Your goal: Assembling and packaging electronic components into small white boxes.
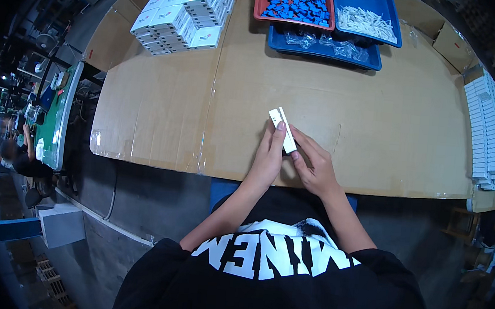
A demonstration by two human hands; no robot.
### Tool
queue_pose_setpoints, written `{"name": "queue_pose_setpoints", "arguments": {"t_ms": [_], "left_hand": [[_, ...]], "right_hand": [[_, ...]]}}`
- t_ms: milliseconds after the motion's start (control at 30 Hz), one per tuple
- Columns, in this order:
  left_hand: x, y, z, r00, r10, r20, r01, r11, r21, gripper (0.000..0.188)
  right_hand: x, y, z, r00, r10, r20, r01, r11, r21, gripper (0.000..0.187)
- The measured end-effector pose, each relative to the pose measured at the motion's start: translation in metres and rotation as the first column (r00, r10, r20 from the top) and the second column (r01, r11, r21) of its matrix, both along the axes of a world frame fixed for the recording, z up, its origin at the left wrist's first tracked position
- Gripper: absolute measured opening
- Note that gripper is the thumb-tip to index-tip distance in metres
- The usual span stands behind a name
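One white piece (289, 142) appears to be mid-handling above the near middle of the bench (157, 105): the left hand (268, 156) pinches it under the thumb, while the right hand (317, 167) curls its fingers round the lower end. White boxes (163, 22) are stacked at the far left and more white units (485, 131) at the right edge, though which are done or left is unclear. Many blue parts (299, 5) lie loose in the red tray (261, 5), seemingly unused.
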State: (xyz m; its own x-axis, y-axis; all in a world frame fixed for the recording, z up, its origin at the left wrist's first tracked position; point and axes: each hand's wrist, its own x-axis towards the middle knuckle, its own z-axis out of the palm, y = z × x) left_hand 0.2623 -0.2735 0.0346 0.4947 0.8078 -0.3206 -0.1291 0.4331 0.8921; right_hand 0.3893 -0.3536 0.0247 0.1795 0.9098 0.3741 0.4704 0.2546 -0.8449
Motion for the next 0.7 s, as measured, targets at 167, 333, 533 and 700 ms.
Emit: {"name": "queue_pose_setpoints", "arguments": {"t_ms": [167, 333, 533, 700], "left_hand": [[0.004, -0.003, 0.0, 0.996, -0.008, -0.085, 0.021, 0.989, 0.149, 0.049], [0.0, -0.009, -0.005, 0.992, 0.018, -0.123, -0.005, 0.994, 0.107, 0.049], [-0.004, -0.015, -0.01, 0.984, 0.032, -0.174, -0.008, 0.99, 0.141, 0.048], [-0.006, -0.018, -0.012, 0.993, 0.039, -0.109, -0.024, 0.99, 0.141, 0.046]], "right_hand": [[-0.001, 0.001, -0.006, 0.989, -0.076, 0.123, 0.067, 0.995, 0.078, 0.045], [-0.005, -0.004, -0.012, 0.976, -0.069, 0.207, 0.044, 0.991, 0.123, 0.04], [-0.009, -0.009, -0.018, 0.952, -0.115, 0.284, 0.075, 0.986, 0.147, 0.038], [-0.012, -0.01, -0.018, 0.942, -0.134, 0.309, 0.077, 0.979, 0.191, 0.038]]}}
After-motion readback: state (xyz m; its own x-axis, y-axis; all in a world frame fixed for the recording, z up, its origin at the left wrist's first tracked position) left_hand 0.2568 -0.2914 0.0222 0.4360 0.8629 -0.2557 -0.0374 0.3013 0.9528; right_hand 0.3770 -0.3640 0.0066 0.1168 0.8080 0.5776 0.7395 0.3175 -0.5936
